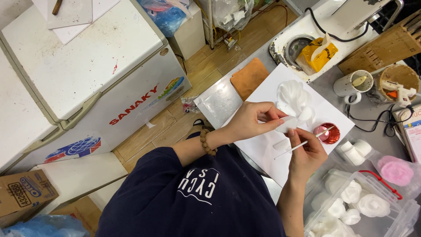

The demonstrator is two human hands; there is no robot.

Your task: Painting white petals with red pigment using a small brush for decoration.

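My left hand (254, 119) pinches a small white petal-shaped piece (287, 124) over a white sheet of paper (263, 145) on the table. My right hand (307, 153) holds a thin white stick (302, 143) whose tip reaches into a small red foil cup (330, 134) of pink paste. A half-built white flower (294, 97) lies on the paper just beyond the petal. A wooden bead bracelet (207, 143) is on my left wrist.
A clear plastic box (394, 219) of finished white flowers sits at the lower right, a bagged pink flower (396, 170) beside it. A mug (353, 83), a glue gun (401, 91) in a bowl, cables, an orange cloth (248, 77) and a white chest freezer (87, 66) surround the table.
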